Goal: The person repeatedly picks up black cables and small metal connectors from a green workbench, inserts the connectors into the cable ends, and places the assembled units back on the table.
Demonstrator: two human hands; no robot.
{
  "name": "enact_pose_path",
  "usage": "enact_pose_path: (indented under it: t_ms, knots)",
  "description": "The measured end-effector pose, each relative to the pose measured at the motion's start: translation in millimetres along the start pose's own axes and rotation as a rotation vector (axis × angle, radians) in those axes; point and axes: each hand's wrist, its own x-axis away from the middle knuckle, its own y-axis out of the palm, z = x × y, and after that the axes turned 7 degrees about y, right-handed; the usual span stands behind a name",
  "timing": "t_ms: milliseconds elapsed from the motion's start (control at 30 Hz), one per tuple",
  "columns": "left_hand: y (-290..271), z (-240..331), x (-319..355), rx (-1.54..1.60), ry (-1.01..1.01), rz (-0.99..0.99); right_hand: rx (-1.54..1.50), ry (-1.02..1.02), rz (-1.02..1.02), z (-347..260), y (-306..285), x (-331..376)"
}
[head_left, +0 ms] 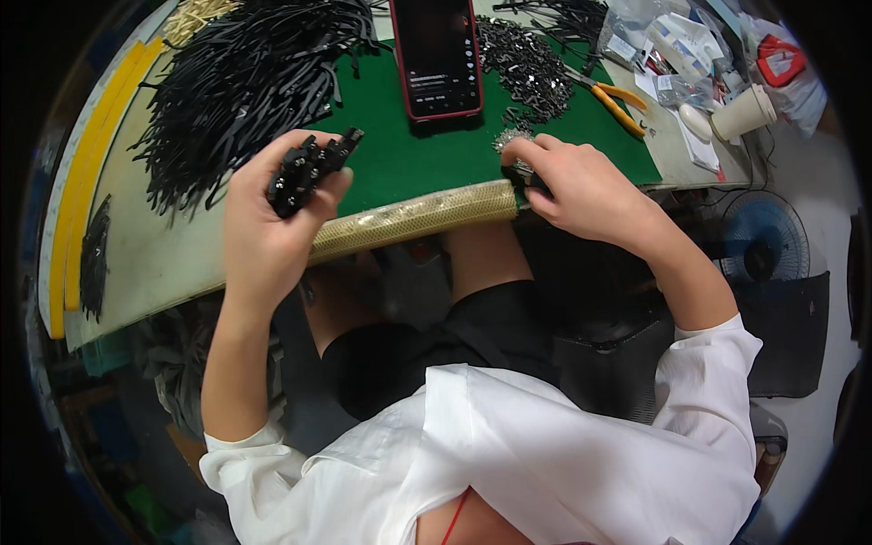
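My left hand (259,218) is closed around a bunch of small black pieces (307,174) with shiny spots, held over the near edge of the green mat (391,159). The bunched pieces look like strap ends with fittings; their exact kind is unclear. My right hand (586,186) is curled at the near right of the mat. Its fingertips are beside a little heap of small silvery bits (510,136). Something dark (538,182) shows between its fingers, too small to name. A gold mesh-covered roll (427,215) lies along the table edge between my hands.
Many black straps (254,82) are heaped at the left. A phone (438,64) stands at the back middle, by a pile of small dark metal parts (527,68). Orange-handled pliers (618,104), a tipped cup (745,113) and plastic bags (677,45) lie right. Yellow strips (86,191) edge the left.
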Motion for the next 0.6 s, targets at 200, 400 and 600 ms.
enact_pose_path:
  t_ms: [200, 400, 600]
  knots:
    - [9.8, 13.8, 5.9, 0.259, -0.072, 0.067, 0.034, 0.055, -0.008, -7.8, -8.0, 2.6]
    - [22.9, 22.2, 10.6, 0.184, 0.021, 0.173, -1.242, 0.037, -0.266, -59.6, -23.5, 12.5]
    - [27.9, 20.5, 11.3, -0.411, 0.528, 0.195, -1.701, 0.026, -0.364, -91.2, -13.1, 13.8]
